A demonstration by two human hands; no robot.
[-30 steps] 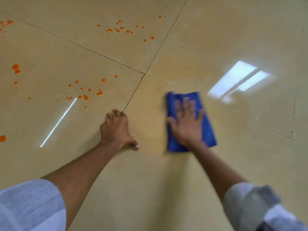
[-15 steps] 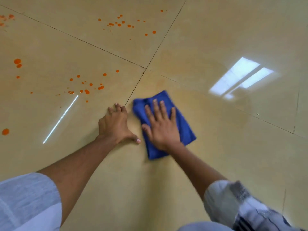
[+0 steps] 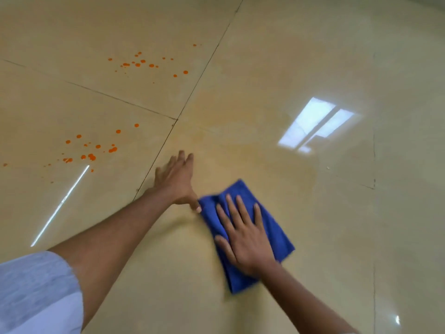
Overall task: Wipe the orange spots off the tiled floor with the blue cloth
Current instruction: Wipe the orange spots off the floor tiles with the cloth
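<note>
While glossy and beige, the floor (image 3: 301, 56) fills the whole frame, with grout lines crossing just left of centre and a bright window glare (image 3: 315, 124) at right of centre. A thin light streak (image 3: 61, 203) runs diagonally at lower left.

Left arm (image 3: 115, 227) comes in from the lower left, grey sleeve (image 3: 36, 292) at the frame corner. Right arm (image 3: 310, 300) comes in from the lower right.

Cloth (image 3: 274, 227): blue, folded, flat on the floor just right of and below centre, on the tile to the right of the grout cross. Slightly motion-blurred at its edges.

Right hand (image 3: 245, 239): palm down on the cloth, fingers (image 3: 240, 208) spread and lying flat, pressing it to the floor, not pinching it.

Left hand (image 3: 175, 179): flat on the floor at centre, just right of the grout line, fingers held close together and pointing to the top of the frame, thumb out to the side. Thumb tip sits right at the cloth's upper-left edge; contact or a hair apart, can't tell.

Spots, orange, two main clusters, both left of the cloth and well apart from it:
- near spots (image 3: 91, 150), mid left of frame, on the tile left of the left hand
- far spots (image 3: 144, 65), upper left of centre, on the next tile up

One stray spot (image 3: 5, 164) sits at the left frame edge. Tile under the cloth has a faint orange-tinted haze (image 3: 216, 112) above the hands.
</note>
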